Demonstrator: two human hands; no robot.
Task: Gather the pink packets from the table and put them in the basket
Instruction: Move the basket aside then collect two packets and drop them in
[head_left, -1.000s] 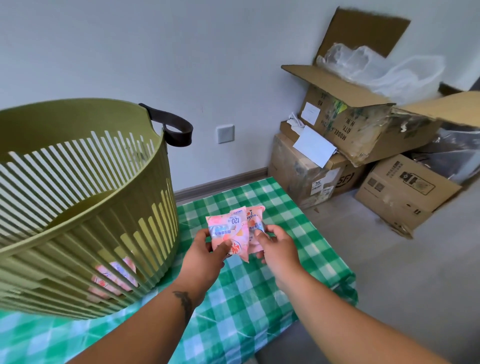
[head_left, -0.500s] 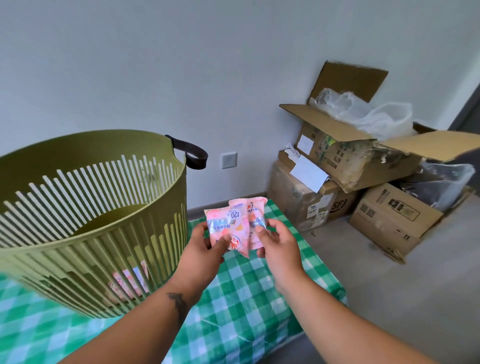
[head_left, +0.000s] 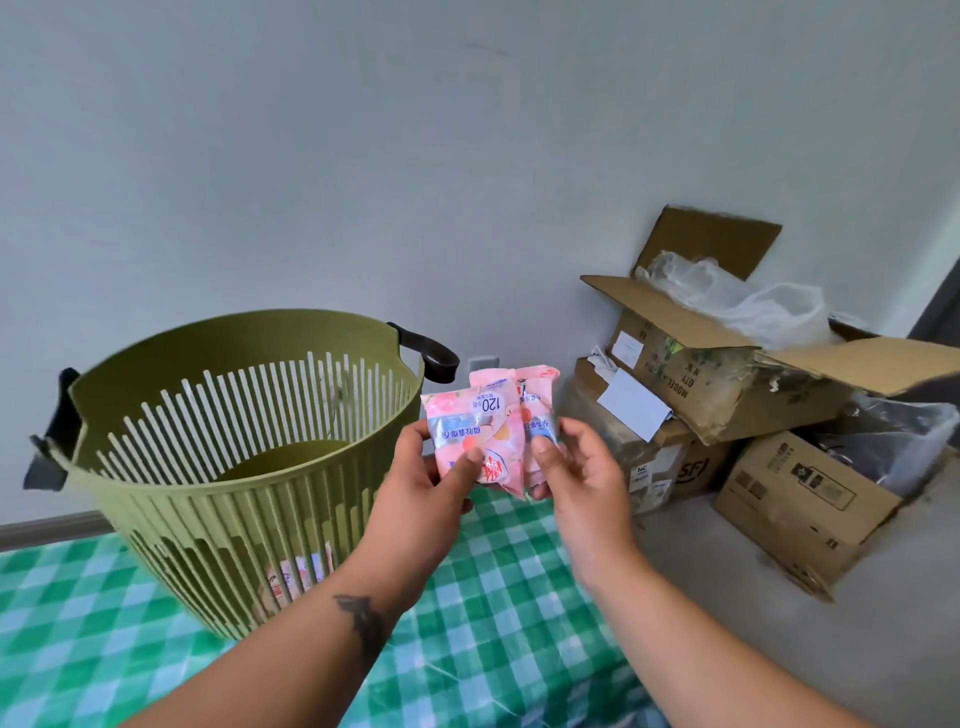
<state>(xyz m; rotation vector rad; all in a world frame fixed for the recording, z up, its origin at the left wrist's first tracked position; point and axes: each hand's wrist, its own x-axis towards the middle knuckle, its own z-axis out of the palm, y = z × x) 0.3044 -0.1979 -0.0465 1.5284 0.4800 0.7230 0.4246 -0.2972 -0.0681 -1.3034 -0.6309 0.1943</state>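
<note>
Pink plastic packets (head_left: 485, 434), two overlapping, are pinched between the left hand (head_left: 423, 491) and right hand (head_left: 582, 480), held in the air just right of the olive-green slatted plastic basket (head_left: 234, 467). The basket's mouth is open, with another pink packet (head_left: 298, 571) showing through its lower slats. It stands on the green-and-white checked table (head_left: 493, 597), whose edge falls away right of the basket. Beyond that edge, stacked cardboard boxes (head_left: 727, 395) crowd the floor.
</note>
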